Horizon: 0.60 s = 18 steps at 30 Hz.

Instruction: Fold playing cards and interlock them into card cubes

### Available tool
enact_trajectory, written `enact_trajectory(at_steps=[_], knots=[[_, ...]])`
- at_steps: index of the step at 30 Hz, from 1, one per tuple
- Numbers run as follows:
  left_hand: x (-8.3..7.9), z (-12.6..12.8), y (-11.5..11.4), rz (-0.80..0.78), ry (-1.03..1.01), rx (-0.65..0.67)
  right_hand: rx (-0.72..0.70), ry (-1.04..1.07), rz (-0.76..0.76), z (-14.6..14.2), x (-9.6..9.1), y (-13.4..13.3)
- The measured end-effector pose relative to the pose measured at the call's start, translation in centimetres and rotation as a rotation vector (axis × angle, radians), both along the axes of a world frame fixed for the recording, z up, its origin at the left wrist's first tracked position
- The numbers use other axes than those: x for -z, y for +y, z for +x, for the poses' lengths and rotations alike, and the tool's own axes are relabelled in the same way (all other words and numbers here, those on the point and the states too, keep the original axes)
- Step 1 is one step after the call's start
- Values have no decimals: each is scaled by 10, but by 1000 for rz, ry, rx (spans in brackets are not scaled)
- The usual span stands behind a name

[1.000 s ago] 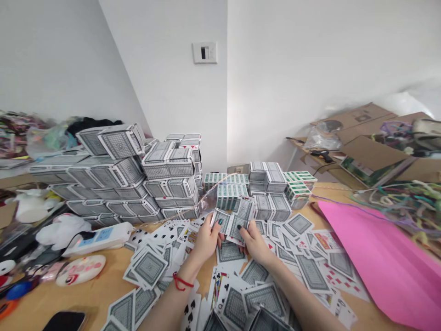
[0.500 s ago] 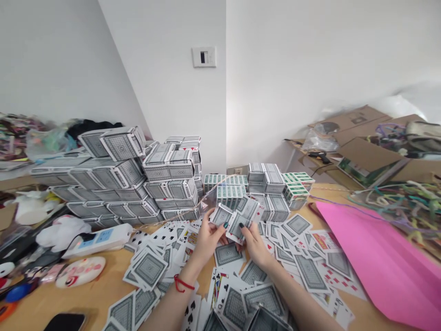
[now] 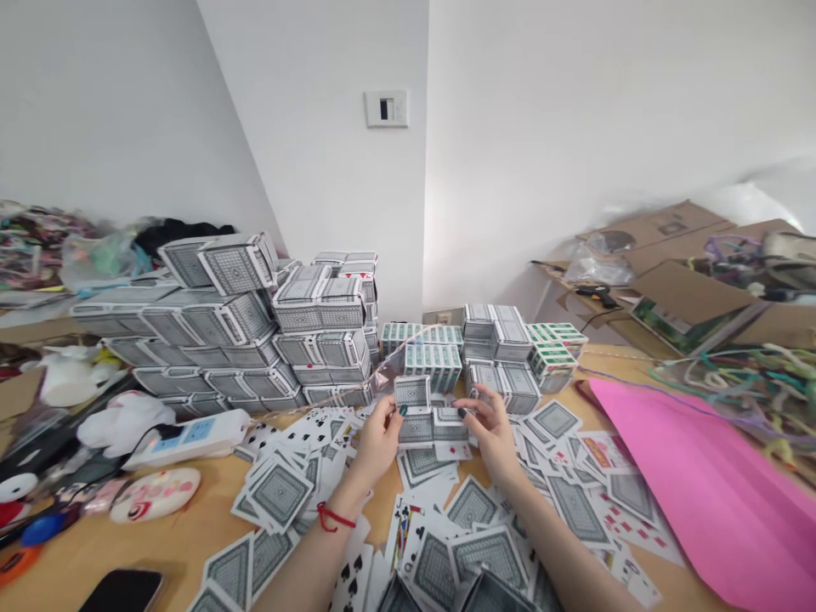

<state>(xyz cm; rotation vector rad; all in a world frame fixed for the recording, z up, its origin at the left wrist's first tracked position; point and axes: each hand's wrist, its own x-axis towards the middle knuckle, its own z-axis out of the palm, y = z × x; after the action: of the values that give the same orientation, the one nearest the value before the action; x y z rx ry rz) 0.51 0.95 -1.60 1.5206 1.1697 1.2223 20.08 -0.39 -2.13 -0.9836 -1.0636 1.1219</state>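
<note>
Between my hands, above the table, is a folded playing-card piece (image 3: 416, 429) with grey patterned backs; one panel stands up and a red diamond shows on a lower flap. My left hand (image 3: 381, 438) is closed on its left edge, thumb with dark green nail in front. To the right of it is my right hand (image 3: 494, 429), fingers apart and curved, the thumb close to the piece's right side; whether it touches cannot be made out. Loose playing cards (image 3: 279, 497) lie below and around both hands, some face up, some face down.
Stacked card blocks (image 3: 223, 319) rise at the left back, with more card blocks (image 3: 501, 374) and green-and-white card boxes (image 3: 433, 361) behind my hands. A pink sheet (image 3: 676, 484) covers the right side. A white power strip (image 3: 197, 435) and a phone (image 3: 122, 590) are at left.
The card piece has gone from tilted and gripped by both hands to more level, one panel raised. My right hand has moved right and spread its fingers. The view has shifted slightly.
</note>
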Motion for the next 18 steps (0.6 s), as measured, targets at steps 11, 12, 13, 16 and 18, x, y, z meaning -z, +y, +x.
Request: enact_trajectory(at_steps=[11,12,13,16,18], knots=[[-4,4,-4,-152,5,-134,-218,-271,-86,-3,11,3],[-4,5,-5,-203,-12,-84,-199,-287,-87,-3,12,4],[-4,6,-6,-239,-19,-35,-194,-279,-98,-4,12,4],[0,7,-7,-238,9,21,-246,-186,-185,-7,10,3],[4,6,-6,-201,32,-7,-296,-158,-239,-10,7,1]])
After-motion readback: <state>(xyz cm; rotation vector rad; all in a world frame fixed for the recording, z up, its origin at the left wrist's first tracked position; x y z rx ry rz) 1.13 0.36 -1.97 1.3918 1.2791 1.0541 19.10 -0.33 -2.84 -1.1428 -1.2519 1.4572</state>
